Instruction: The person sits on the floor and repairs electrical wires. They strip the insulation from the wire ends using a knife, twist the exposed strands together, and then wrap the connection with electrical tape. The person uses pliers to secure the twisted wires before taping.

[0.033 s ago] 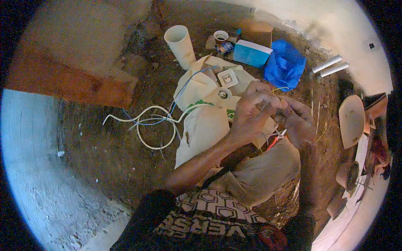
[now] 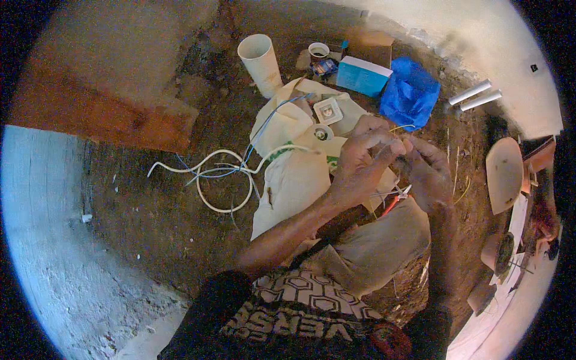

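Observation:
My left hand (image 2: 363, 159) and my right hand (image 2: 429, 174) meet at the fingertips, both closed in a pinch on a thin yellow wire (image 2: 403, 126). One end of the wire sticks out above the fingers; the pinched part is hidden. Just below my right hand, pliers with red handles (image 2: 393, 204) rest by my knee, partly covered. Beyond my left hand lie a square white electrical fitting (image 2: 327, 111) and a round white fitting (image 2: 322, 132) on a cream sack (image 2: 282, 129).
On the dirt floor to the left, a cream cable (image 2: 225, 211) lies looped with blue wires (image 2: 258, 135). Farther back are a tall white container (image 2: 260, 63), a small cup (image 2: 318, 50), a blue box (image 2: 363, 77), a blue plastic bag (image 2: 411, 93) and two white tubes (image 2: 471, 93).

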The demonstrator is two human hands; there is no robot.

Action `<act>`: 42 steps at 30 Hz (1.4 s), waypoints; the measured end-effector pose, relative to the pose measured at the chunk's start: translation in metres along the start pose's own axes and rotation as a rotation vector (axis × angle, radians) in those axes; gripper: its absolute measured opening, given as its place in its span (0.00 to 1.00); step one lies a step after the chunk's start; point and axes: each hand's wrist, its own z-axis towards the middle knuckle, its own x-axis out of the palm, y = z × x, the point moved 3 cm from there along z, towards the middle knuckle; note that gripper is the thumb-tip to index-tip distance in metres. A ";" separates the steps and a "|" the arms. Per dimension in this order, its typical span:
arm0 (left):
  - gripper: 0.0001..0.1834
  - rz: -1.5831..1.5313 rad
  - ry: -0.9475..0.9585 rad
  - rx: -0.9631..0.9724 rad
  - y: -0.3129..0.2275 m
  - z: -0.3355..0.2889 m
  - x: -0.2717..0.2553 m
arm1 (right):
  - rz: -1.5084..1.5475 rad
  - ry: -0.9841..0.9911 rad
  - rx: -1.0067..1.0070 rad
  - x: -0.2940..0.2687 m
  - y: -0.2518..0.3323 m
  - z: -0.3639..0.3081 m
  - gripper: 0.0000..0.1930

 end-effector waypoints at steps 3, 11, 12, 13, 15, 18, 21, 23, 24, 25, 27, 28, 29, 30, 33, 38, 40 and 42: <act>0.12 0.298 -0.043 0.024 0.004 0.013 -0.034 | 0.042 -0.041 -0.066 0.019 0.017 0.008 0.16; 0.25 1.681 0.150 -0.411 0.054 0.096 -0.161 | 0.360 -0.120 -0.063 0.029 0.001 0.015 0.13; 0.23 1.640 0.189 -0.426 0.069 0.095 -0.176 | 0.307 -0.096 -0.100 0.030 -0.001 0.017 0.12; 0.20 1.594 0.240 -0.437 0.071 0.097 -0.175 | 0.252 -0.085 -0.134 0.029 -0.003 0.019 0.12; 0.15 1.452 0.153 -0.308 0.065 0.094 -0.178 | 0.286 -0.103 -0.131 0.028 -0.001 0.015 0.11; 0.11 1.171 0.099 -0.081 0.032 0.084 -0.170 | 0.419 -0.135 -0.083 0.036 0.014 0.012 0.10; 0.09 0.960 0.081 -0.066 -0.020 0.070 -0.143 | 0.382 -0.047 -0.109 0.035 0.002 0.028 0.09; 0.08 0.868 0.091 -0.128 -0.049 0.063 -0.127 | 0.523 0.035 -0.049 0.052 0.018 0.030 0.09; 0.08 0.828 0.111 -0.158 -0.060 0.060 -0.122 | 0.550 0.070 -0.023 0.057 0.018 0.034 0.10; 0.08 0.786 0.129 -0.188 -0.067 0.058 -0.119 | 0.574 0.105 0.003 0.062 0.018 0.039 0.11; 0.09 0.707 0.169 -0.120 -0.074 0.052 -0.114 | 0.493 0.153 -0.022 0.071 0.021 0.046 0.12; 0.09 0.670 0.184 -0.087 -0.078 0.047 -0.112 | 0.390 0.171 -0.072 0.075 0.023 0.047 0.12; 0.09 0.649 0.176 -0.113 -0.081 0.042 -0.110 | 0.286 0.187 -0.121 0.079 0.026 0.048 0.13; 0.08 0.628 0.167 -0.140 -0.083 0.038 -0.109 | 0.222 0.184 -0.134 0.083 0.029 0.047 0.12; 0.08 0.582 0.152 -0.193 -0.087 0.031 -0.104 | 0.086 0.163 -0.162 0.086 0.033 0.045 0.11; 0.07 0.640 0.261 -0.183 -0.091 0.030 -0.099 | 0.153 0.185 -0.239 0.080 0.022 0.050 0.10; 0.06 0.665 0.322 -0.211 -0.091 0.030 -0.093 | 0.095 0.234 -0.353 0.075 0.022 0.053 0.10; 0.06 0.636 0.406 -0.287 -0.085 0.029 -0.095 | 0.029 0.304 -0.470 0.074 0.026 0.054 0.11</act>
